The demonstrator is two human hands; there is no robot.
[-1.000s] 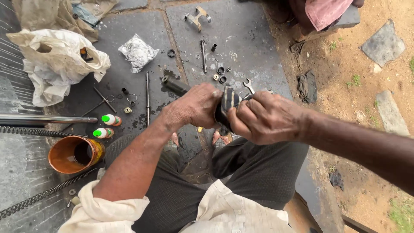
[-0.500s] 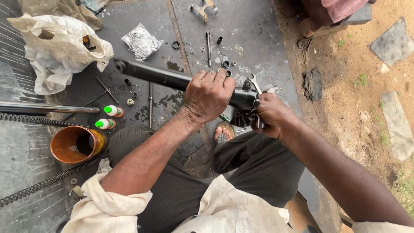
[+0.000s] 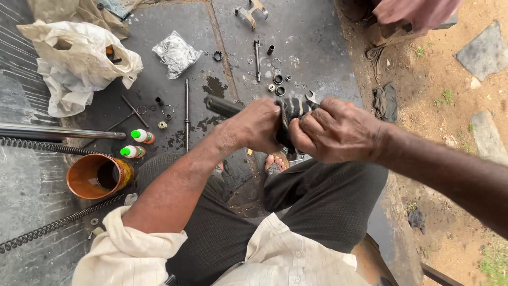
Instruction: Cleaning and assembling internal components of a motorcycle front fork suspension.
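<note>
Both my hands grip a dark metal tube (image 3: 222,105) held level above my lap. My left hand (image 3: 256,125) wraps around its middle. My right hand (image 3: 333,130) closes over the ribbed black end (image 3: 292,107) of the same tube, touching my left hand. The tube's bare end sticks out to the left past my left hand. The part between my palms is hidden.
Small rings, washers and a bolt (image 3: 257,52) lie on the dark floor beyond my hands. A thin rod (image 3: 187,114), two small green-capped bottles (image 3: 142,136), an orange can (image 3: 98,175), a chrome tube (image 3: 58,131), long springs (image 3: 58,223), a foil packet (image 3: 176,53) and a white bag (image 3: 74,58) sit left. Another person's hand (image 3: 418,10) shows top right.
The tube swung out long to the left half a second ago; now less of it shows and my hands have drawn together around its ribbed end.
</note>
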